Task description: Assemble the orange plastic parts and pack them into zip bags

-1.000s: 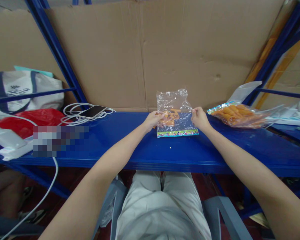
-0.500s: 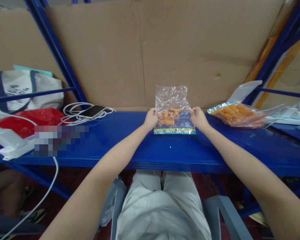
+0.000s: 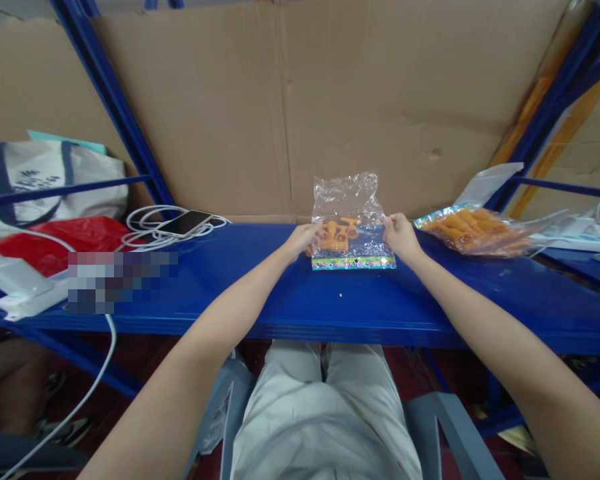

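A clear plastic bag (image 3: 366,243) with a colourful printed strip along its near edge lies over the blue shelf, its far part standing up against the cardboard. Several small orange plastic pieces (image 3: 336,237) show through it, towards its left side. My left hand (image 3: 303,240) is closed on the bag's left edge, its fingertips beside the orange pieces. On the opposite edge, my right hand (image 3: 399,235) pinches the bag between thumb and fingers. Whether the orange pieces are inside or under the film I cannot tell.
To the right lies another clear bag filled with orange pieces (image 3: 473,227). A phone (image 3: 185,223) rests on a coiled white cable at the left, near a red bag (image 3: 90,235) and a white power strip (image 3: 30,300). Cardboard (image 3: 230,120) stands behind the blue shelf (image 3: 205,280).
The bag has shifted slightly to the right, with my right hand moving along with it. My left hand's fingers have changed position at the left edge.
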Demonstrator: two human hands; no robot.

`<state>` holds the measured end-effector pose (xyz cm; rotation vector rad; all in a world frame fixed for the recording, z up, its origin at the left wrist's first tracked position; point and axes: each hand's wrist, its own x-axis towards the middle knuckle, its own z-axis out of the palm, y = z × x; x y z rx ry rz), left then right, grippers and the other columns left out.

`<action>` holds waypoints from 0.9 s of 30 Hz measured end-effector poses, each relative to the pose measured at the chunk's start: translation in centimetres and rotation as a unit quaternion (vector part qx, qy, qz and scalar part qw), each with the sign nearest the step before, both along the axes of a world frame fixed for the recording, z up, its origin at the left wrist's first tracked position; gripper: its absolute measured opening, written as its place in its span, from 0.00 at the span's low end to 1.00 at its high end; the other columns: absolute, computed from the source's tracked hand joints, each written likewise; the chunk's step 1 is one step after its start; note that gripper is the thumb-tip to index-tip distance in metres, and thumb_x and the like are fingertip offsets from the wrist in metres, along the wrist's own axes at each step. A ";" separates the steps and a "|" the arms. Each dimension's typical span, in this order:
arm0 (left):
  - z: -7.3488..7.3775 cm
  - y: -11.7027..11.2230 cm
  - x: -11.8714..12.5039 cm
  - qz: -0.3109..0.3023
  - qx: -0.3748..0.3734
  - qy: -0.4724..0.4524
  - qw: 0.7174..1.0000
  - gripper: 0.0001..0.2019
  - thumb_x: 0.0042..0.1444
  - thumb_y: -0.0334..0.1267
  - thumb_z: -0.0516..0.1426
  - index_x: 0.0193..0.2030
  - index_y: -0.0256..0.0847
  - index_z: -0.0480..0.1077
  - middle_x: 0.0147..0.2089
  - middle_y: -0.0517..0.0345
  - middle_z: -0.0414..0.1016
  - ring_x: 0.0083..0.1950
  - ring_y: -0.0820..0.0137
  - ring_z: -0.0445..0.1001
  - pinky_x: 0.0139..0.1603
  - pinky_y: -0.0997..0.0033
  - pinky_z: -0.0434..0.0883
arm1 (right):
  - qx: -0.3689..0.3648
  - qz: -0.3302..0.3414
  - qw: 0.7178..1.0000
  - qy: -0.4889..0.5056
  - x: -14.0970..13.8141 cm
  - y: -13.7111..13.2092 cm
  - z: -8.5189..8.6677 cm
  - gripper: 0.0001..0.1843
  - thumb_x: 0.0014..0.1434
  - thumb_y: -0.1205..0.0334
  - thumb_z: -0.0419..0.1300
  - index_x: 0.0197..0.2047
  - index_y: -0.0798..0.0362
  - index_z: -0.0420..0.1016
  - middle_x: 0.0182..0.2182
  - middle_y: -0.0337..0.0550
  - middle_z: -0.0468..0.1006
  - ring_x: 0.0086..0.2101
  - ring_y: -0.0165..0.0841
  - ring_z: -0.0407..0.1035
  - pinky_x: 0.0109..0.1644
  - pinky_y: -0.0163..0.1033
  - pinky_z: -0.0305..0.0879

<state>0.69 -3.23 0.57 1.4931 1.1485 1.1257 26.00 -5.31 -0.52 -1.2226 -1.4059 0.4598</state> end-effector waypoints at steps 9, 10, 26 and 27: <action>0.4 -1.2 0.3 -0.087 0.064 0.058 0.992 0.16 0.66 0.40 0.56 0.25 0.40 0.69 0.08 0.70 0.56 0.10 0.78 0.55 0.16 0.79 0.53 | -0.051 0.008 0.996 0.068 -1.4 -1.4 1.1 0.18 0.64 0.44 0.58 0.32 0.45 0.57 0.13 0.28 0.63 0.11 0.28 0.56 0.16 0.34 0.51; 0.6 -1.3 0.1 -0.100 0.057 0.062 0.991 0.16 0.65 0.41 0.57 0.25 0.40 0.69 0.08 0.70 0.56 0.10 0.78 0.55 0.16 0.79 0.54 | -0.065 0.018 0.994 0.086 -1.6 -1.6 1.4 0.19 0.63 0.43 0.58 0.32 0.46 0.58 0.13 0.29 0.64 0.12 0.28 0.57 0.15 0.33 0.52; 0.3 -0.9 0.3 -0.173 -0.058 0.066 0.981 0.21 0.69 0.46 0.50 0.31 0.36 0.73 0.14 0.60 0.68 0.13 0.76 0.64 0.20 0.76 0.63 | -0.134 0.021 0.928 0.346 -2.1 -2.2 2.6 0.17 0.66 0.71 0.51 0.25 0.54 0.66 0.18 0.33 0.65 0.16 0.22 0.57 0.18 0.29 0.55; 0.4 -0.9 0.2 -0.165 -0.071 0.054 0.982 0.20 0.69 0.47 0.51 0.33 0.35 0.74 0.17 0.58 0.71 0.15 0.75 0.66 0.20 0.76 0.64 | -0.142 0.031 0.928 0.342 -2.0 -2.1 2.5 0.16 0.66 0.72 0.51 0.26 0.54 0.67 0.18 0.33 0.65 0.16 0.23 0.57 0.18 0.29 0.55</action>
